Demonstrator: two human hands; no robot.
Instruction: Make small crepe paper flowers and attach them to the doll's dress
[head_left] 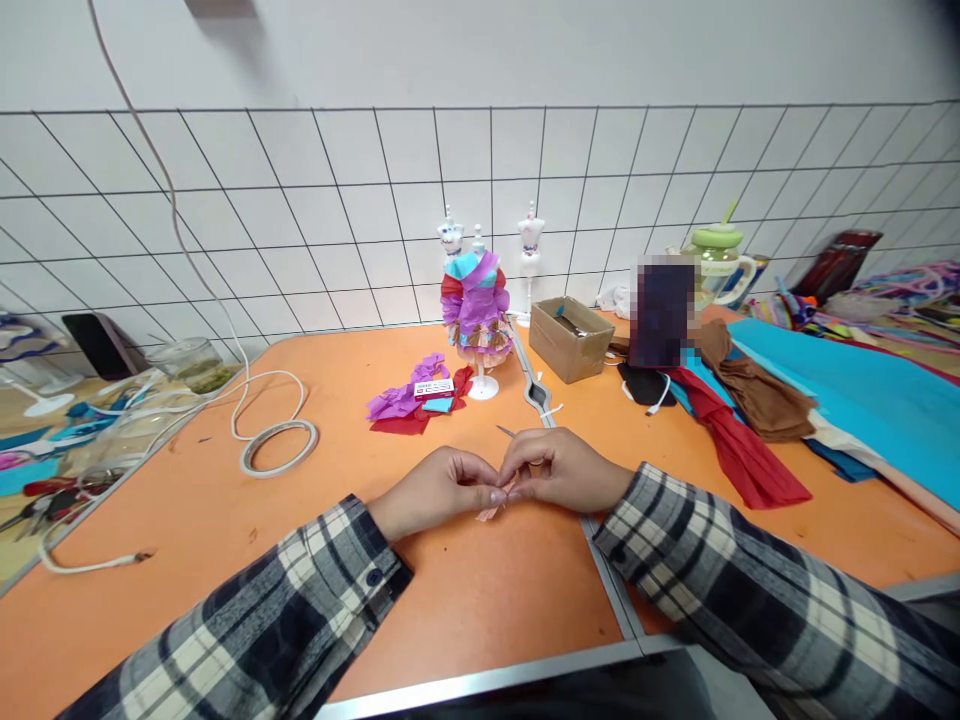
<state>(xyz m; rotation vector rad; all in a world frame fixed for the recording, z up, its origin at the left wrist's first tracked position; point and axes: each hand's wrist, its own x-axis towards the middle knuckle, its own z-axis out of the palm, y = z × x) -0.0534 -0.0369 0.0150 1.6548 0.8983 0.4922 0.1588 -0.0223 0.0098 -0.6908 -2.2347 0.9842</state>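
Left hand point(442, 490) and right hand point(566, 470) meet tip to tip, thumb and forefinger of each drawn together, pinching one small peach scrap point(487, 515). Scrap sits at the meeting point, so neither hand looks nearer; a loose end pokes out below the left thumb, toward the wearer and a little left. Long axis, as far as it shows, slants from the right fingertips down to that end (fingers cover the rest, so the full shape cannot be told). From the right hand a thin metal tip point(505, 432) juts forward and left, away from the loose end; its other end is hidden. Whether the hands rest on the counter point(187, 570) or hang just above, cannot tell. Beyond, nearly straight ahead of the scrap and well apart, the dress point(480, 305) stands upright; purple paper point(391, 402) lies at its near left, carton point(571, 345) to its right. Farther out: tape point(279, 473) left, red cloth point(742, 455) right.
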